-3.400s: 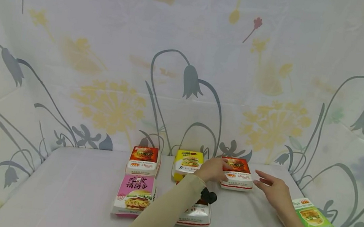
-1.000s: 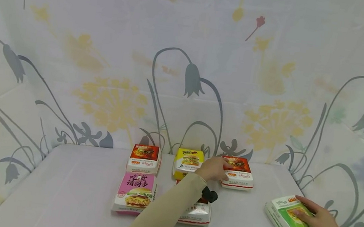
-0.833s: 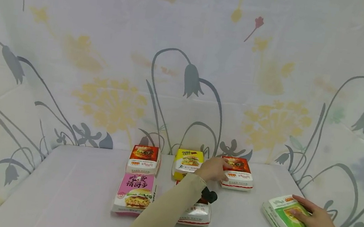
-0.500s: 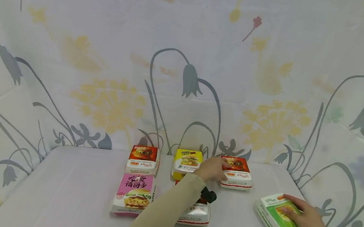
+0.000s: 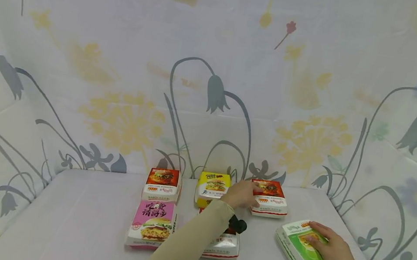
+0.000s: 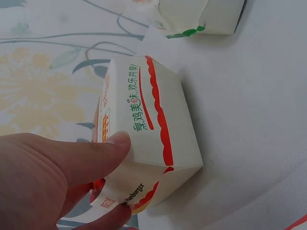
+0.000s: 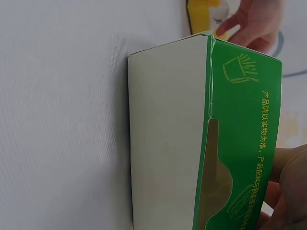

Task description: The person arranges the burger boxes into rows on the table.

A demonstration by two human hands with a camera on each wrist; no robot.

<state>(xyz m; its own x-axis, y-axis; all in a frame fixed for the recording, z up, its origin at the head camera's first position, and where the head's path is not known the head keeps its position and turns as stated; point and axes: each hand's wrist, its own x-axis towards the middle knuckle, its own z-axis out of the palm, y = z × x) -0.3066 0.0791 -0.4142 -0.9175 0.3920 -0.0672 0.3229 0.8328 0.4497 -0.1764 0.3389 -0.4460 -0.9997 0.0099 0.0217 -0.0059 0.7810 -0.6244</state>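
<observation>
My left hand (image 5: 241,194) holds the left side of a red-and-white burger box (image 5: 273,203) at the back right of the group. Its thumb lies against that box (image 6: 168,120) in the left wrist view, with fingers round the corner. My right hand (image 5: 331,249) grips a green-and-white burger box (image 5: 301,247) from the right, thumb over its top. The right wrist view shows the green box's printed end (image 7: 244,96) close up, low over the white table; part of the hand is hidden behind it.
At the back stand another red box (image 5: 162,184) and a yellow box (image 5: 212,188). A pink burger box (image 5: 152,223) lies in front of them. My left sleeve (image 5: 187,241) partly covers one more red-and-white box (image 5: 222,246). A flower-printed cloth (image 5: 214,82) hangs behind the white table (image 5: 62,216).
My right hand took hold of the green box at the right edge, turned it, and has carried it leftward toward the red-and-white box. My left hand has stayed in place.
</observation>
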